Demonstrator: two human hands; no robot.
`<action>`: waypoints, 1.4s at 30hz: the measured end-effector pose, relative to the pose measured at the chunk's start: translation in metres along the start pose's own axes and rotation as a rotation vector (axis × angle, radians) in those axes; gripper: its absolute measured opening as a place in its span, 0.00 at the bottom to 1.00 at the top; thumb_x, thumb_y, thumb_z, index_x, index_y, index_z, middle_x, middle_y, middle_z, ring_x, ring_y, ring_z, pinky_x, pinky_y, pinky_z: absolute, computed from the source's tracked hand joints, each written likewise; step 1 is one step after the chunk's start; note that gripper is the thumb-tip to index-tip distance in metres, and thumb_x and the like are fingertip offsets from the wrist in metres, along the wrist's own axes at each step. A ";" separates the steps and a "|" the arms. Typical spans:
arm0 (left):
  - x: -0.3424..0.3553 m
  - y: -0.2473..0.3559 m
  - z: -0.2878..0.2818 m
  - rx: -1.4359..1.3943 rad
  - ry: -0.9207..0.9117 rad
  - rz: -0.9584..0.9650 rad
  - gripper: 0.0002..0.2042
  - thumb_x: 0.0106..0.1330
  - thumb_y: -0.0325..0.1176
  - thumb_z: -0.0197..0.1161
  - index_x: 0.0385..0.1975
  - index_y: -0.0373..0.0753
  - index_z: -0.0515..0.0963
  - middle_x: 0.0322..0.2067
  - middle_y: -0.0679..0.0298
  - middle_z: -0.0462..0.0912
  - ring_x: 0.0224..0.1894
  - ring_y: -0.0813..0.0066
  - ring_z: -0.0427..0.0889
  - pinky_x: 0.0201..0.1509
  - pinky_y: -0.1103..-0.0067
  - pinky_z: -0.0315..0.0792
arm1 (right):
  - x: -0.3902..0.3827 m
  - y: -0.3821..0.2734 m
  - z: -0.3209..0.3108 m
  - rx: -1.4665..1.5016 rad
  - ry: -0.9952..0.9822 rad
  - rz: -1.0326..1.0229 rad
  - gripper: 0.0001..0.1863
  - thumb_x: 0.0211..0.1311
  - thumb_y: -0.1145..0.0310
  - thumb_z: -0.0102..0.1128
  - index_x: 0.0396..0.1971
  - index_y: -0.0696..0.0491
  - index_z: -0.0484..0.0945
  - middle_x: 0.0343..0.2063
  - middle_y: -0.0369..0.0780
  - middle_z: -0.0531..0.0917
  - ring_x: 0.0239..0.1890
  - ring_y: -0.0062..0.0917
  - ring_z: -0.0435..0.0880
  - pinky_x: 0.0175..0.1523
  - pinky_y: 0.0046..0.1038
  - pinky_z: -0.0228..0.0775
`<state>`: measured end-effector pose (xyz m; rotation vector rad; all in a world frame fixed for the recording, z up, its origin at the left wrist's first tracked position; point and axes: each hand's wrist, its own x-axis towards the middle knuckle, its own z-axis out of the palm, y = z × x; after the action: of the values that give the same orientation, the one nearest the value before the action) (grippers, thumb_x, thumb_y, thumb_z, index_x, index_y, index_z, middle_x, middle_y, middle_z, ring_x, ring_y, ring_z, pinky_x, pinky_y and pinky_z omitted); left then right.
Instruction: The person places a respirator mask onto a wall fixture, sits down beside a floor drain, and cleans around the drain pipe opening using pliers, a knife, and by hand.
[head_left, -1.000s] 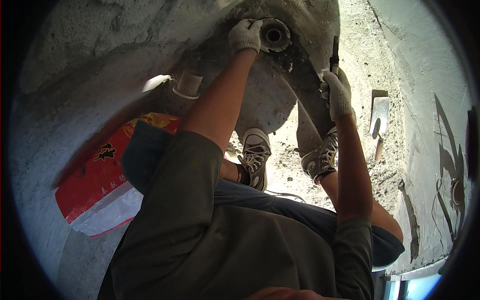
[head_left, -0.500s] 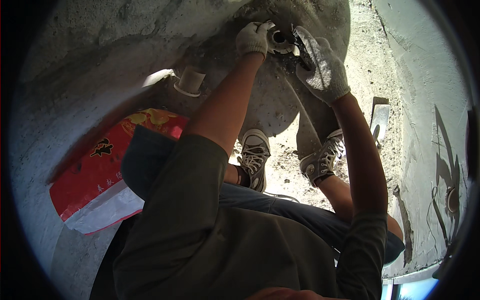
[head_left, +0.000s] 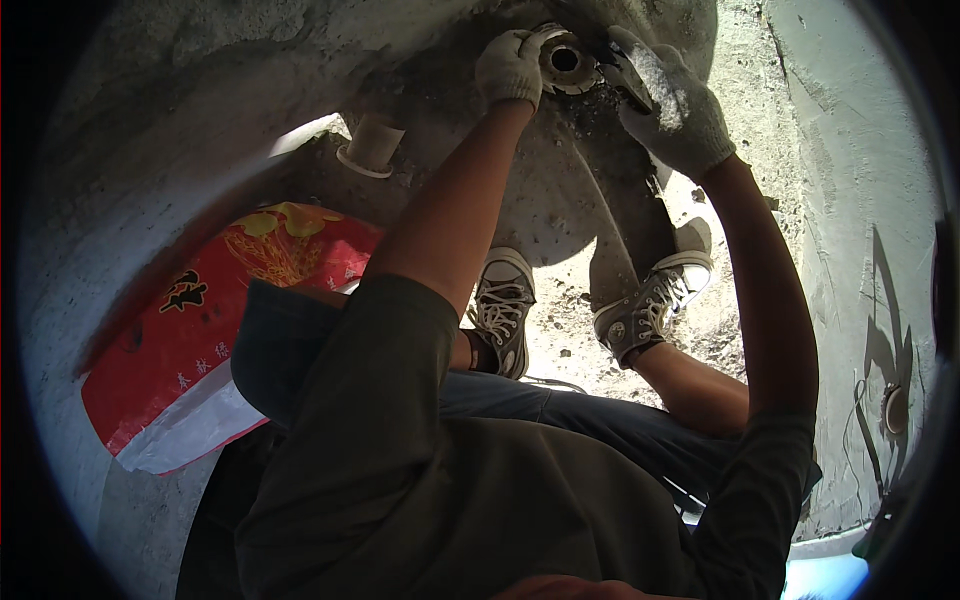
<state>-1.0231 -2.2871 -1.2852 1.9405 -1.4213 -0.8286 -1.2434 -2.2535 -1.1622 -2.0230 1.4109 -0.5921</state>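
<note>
My left grip (head_left: 509, 68) is pinched on the edge of this round fitting (head_left: 568, 79), in the shade past my shoes (head_left: 502, 312); right grip (head_left: 678, 112) is curled round some dark tool (head_left: 629, 82) beside it.

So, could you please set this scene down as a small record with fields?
Left hand: gloved, fingers at the left edge of a round flange; grip unclear
Right hand: gloved, holding a dark tool, kind unclear, to the flange's right
Flange opening: round, dark, central
Left of left forearm: pale pipe stub, red-and-white bag
Feet: grey lace-up sneakers
</note>
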 end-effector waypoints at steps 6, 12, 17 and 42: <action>-0.001 0.006 -0.001 -0.016 -0.009 -0.053 0.14 0.65 0.44 0.65 0.35 0.39 0.86 0.32 0.55 0.87 0.36 0.60 0.86 0.44 0.70 0.77 | -0.007 0.007 0.004 -0.261 0.019 0.112 0.33 0.54 0.64 0.67 0.63 0.50 0.69 0.49 0.49 0.80 0.46 0.44 0.85 0.49 0.40 0.81; 0.010 -0.004 -0.005 0.087 -0.008 -0.078 0.15 0.65 0.45 0.68 0.39 0.38 0.86 0.34 0.61 0.88 0.37 0.70 0.86 0.46 0.74 0.78 | -0.006 -0.014 -0.024 0.215 -0.036 0.302 0.38 0.51 0.79 0.56 0.67 0.52 0.62 0.54 0.55 0.77 0.59 0.49 0.75 0.60 0.43 0.70; 0.008 0.005 -0.002 0.040 -0.027 -0.145 0.16 0.64 0.44 0.70 0.38 0.35 0.86 0.32 0.62 0.88 0.35 0.74 0.85 0.46 0.76 0.77 | -0.024 -0.010 -0.024 0.338 -0.002 0.369 0.37 0.52 0.79 0.56 0.67 0.52 0.63 0.53 0.55 0.78 0.58 0.48 0.76 0.60 0.41 0.71; 0.012 -0.002 -0.004 0.066 -0.058 -0.098 0.16 0.65 0.45 0.67 0.39 0.37 0.85 0.34 0.57 0.88 0.37 0.68 0.87 0.46 0.73 0.78 | -0.029 -0.013 -0.012 0.164 0.054 0.281 0.37 0.51 0.71 0.67 0.64 0.55 0.66 0.47 0.53 0.79 0.51 0.48 0.78 0.54 0.43 0.72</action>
<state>-1.0159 -2.2981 -1.2863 2.0652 -1.4124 -0.8994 -1.2527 -2.2253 -1.1455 -1.6568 1.5882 -0.6197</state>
